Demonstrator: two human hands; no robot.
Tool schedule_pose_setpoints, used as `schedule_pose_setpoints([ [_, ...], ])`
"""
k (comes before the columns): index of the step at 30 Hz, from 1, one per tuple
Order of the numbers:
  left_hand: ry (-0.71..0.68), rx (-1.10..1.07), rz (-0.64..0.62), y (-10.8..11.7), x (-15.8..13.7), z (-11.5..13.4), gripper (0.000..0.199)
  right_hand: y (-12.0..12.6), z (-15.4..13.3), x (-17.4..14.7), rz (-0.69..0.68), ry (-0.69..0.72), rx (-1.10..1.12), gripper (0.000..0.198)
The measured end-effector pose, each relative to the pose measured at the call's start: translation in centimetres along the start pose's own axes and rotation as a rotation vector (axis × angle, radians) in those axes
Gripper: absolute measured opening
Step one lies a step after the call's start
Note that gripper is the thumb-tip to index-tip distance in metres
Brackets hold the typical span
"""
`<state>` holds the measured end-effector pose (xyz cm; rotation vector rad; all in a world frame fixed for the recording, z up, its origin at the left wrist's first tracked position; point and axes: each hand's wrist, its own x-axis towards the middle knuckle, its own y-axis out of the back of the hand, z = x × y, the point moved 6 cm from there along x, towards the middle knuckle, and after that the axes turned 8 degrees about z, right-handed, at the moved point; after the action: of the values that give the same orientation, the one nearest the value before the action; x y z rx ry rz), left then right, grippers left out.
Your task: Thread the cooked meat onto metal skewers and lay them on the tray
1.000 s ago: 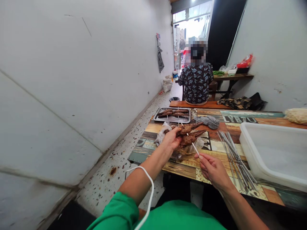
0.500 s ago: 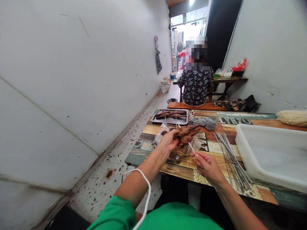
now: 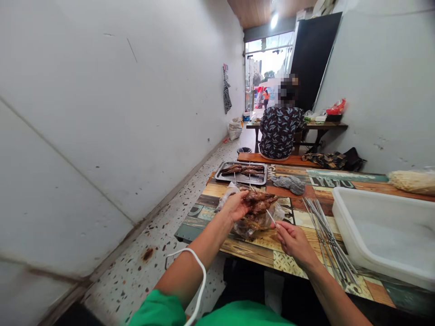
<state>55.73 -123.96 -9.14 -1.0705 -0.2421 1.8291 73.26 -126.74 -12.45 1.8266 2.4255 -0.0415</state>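
Observation:
My left hand (image 3: pixel 235 207) is closed around dark brown, glossy pieces of meat (image 3: pixel 261 201), holding them over a clear plastic bag (image 3: pixel 244 230) on the table. The exact kind of meat is hard to make out. Between the thumb and fingers of my right hand (image 3: pixel 292 237) is a thin skewer (image 3: pixel 271 217). Its far end meets the near side of the meat; how deep it goes is hidden. Beyond the bag, a metal tray (image 3: pixel 222 180) bears more brown meat (image 3: pixel 251 170) threaded on skewers.
Loose metal skewers (image 3: pixel 326 240) lie in a bundle right of my right hand, beside a big white plastic tub (image 3: pixel 351 242). A grey cloth (image 3: pixel 288 184) rests behind the meat. Farther off, a person in a patterned top (image 3: pixel 280 133) sits on a bench (image 3: pixel 248 157), facing away.
The view has tipped up a little, so everything sits lower in it. The held meat has turned slightly, its far end dipping. Both hands keep their holds.

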Motion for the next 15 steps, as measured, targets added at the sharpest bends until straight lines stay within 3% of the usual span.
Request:
schedule_pose_setpoints([
  [7,-0.019,-0.046,-0.016,1.9,-0.6,2.6,0.02,0.7,-3.7,3.2,0.0,-0.02,-0.072,0.049],
  [11,-0.043,-0.102,-0.02,2.7,-0.7,3.9,0.017,0.7,-6.0,9.3,0.087,0.026,-0.233,0.038],
  [15,0.008,-0.057,-0.062,2.7,0.3,3.0,0.013,-1.2,-7.1,16.4,0.161,0.047,-0.412,0.028],
])
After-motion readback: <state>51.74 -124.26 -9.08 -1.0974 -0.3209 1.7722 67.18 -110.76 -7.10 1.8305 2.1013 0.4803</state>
